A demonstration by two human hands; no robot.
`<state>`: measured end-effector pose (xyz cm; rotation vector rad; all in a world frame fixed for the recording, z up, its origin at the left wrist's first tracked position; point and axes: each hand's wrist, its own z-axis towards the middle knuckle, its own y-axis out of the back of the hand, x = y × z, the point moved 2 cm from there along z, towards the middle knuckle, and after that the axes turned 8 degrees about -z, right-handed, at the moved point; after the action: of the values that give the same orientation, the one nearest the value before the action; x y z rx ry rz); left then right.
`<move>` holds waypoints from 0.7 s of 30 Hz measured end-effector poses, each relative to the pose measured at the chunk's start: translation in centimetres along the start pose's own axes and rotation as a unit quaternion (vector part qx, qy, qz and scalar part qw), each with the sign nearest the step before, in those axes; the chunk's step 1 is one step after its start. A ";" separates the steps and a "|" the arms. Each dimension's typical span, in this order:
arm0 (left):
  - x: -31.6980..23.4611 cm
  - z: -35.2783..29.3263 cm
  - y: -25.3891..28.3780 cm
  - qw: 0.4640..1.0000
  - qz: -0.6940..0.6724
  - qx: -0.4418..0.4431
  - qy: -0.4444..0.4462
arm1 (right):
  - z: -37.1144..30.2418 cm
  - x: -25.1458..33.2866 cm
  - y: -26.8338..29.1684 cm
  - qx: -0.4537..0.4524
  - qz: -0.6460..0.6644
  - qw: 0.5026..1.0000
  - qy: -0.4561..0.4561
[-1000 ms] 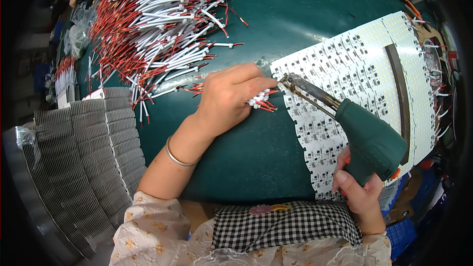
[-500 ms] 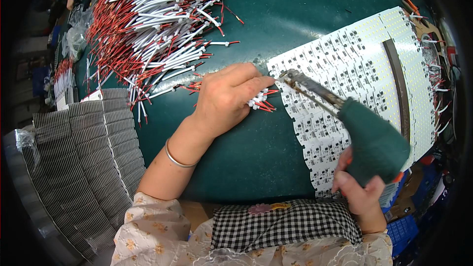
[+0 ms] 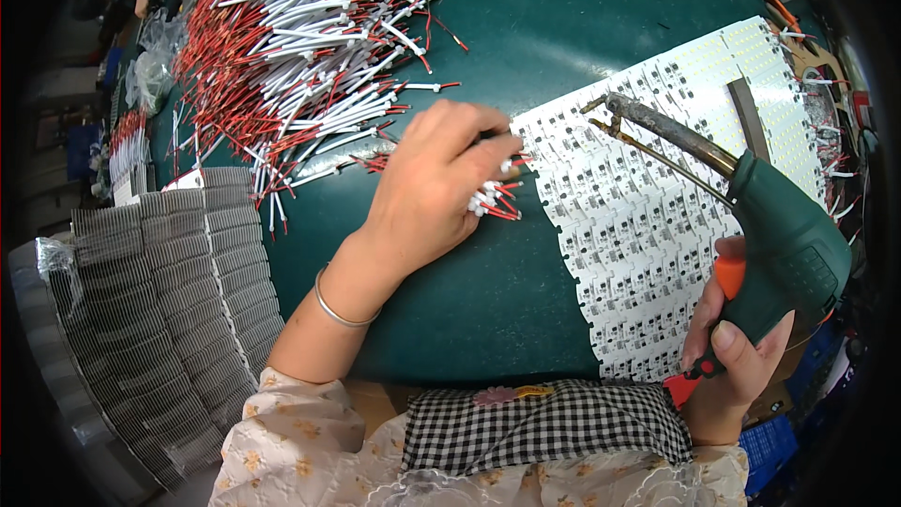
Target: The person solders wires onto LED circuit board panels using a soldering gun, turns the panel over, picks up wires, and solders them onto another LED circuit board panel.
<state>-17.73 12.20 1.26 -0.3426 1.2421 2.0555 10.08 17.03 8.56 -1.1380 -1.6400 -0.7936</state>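
Head view: white black-patterned board sheet [image 3: 624, 253] is lying just right of the left hand [image 3: 427, 178]; right hand [image 3: 741, 361] is gripping dark-green soldering gun [image 3: 786, 239], orange trigger [image 3: 729, 275], sooty barrel [image 3: 678, 134] over sheet; left is clutching red-ended white wires [image 3: 490, 199].

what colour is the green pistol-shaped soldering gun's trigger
The trigger on the green pistol-shaped soldering gun is orange, head view.

This looks like an electronics assembly workshop: a green surface [image 3: 450, 319] carries heaped red-and-white wires [image 3: 291, 47] and overlapping white circuit boards [image 3: 619, 253], with a soldering gun [image 3: 788, 235] held above the boards.
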 end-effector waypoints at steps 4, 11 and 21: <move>-0.6 0.3 0.1 0.993 0.048 -0.022 0.101 | 0.4 0.1 -0.2 0.005 -0.001 1.000 0.012; -0.1 0.7 -1.2 0.991 0.051 0.029 0.121 | 0.5 -1.3 -0.8 -0.018 -0.052 0.998 0.040; 0.2 0.0 -1.1 0.996 0.044 -0.011 0.076 | 0.5 -1.5 -1.1 -0.008 -0.074 0.996 0.038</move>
<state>-17.13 12.62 0.37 -0.4693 1.3474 2.1526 9.02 16.59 6.96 -0.9931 -1.6720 -0.9345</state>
